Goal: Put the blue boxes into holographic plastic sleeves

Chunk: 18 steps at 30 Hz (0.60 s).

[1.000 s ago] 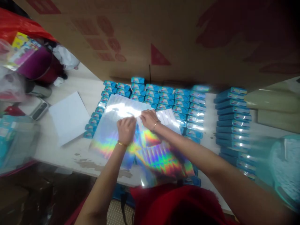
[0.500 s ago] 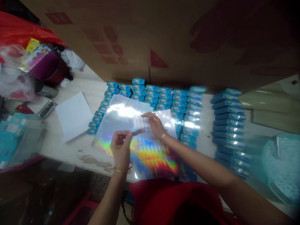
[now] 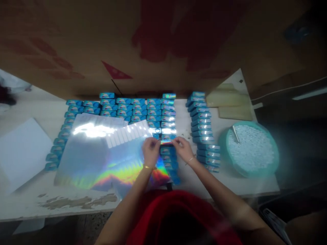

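Note:
A small shiny strip (image 3: 166, 143) stretches between my two hands, above a column of blue boxes (image 3: 153, 112). My left hand (image 3: 151, 149) pinches its left end with closed fingers. At its right end, the fingers of my right hand (image 3: 182, 148) are closed on it too. Left of my hands lies a large silvery holographic sheet (image 3: 87, 153), partly over the rows of boxes. Pale rectangular marks in a row (image 3: 127, 132) show on its upper right part.
Another stack of blue boxes (image 3: 201, 126) stands to the right. Beyond it is a green basin (image 3: 274, 146) of small white pieces with a metal scoop (image 3: 235, 133). White paper (image 3: 24, 153) lies at left; a large cardboard box (image 3: 84, 41) rises behind.
The view has turned right. My hands have moved from over the holographic sheet to the box column at its right edge. My right hand has taken hold of the strip's other end.

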Each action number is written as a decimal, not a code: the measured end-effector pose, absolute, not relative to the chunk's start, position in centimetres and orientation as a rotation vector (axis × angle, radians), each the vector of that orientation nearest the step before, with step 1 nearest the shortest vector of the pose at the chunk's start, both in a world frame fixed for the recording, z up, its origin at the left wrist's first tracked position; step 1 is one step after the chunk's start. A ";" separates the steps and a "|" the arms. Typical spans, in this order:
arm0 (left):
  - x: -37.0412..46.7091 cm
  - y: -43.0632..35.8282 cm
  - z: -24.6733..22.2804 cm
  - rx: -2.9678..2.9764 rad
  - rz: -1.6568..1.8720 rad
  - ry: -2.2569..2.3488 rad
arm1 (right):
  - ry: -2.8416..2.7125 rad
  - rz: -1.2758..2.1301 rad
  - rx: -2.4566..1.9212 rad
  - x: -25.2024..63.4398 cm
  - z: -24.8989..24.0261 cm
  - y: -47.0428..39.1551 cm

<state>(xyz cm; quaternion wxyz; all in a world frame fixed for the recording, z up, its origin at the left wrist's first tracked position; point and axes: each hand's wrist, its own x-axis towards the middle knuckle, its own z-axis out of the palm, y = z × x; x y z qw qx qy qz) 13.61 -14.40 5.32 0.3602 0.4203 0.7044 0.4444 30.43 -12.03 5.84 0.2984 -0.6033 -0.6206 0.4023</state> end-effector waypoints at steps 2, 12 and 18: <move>15.4 -13.0 4.7 1.244 1.039 1.893 | -1.687 0.979 -1.684 32.3 4.7 -11.3; 18.1 -10.9 3.1 1.527 0.699 2.037 | -1.812 0.872 -1.880 34.5 1.7 -9.5; 18.5 -10.7 2.6 1.616 0.576 2.065 | -1.734 0.991 -1.842 34.5 -0.5 -9.5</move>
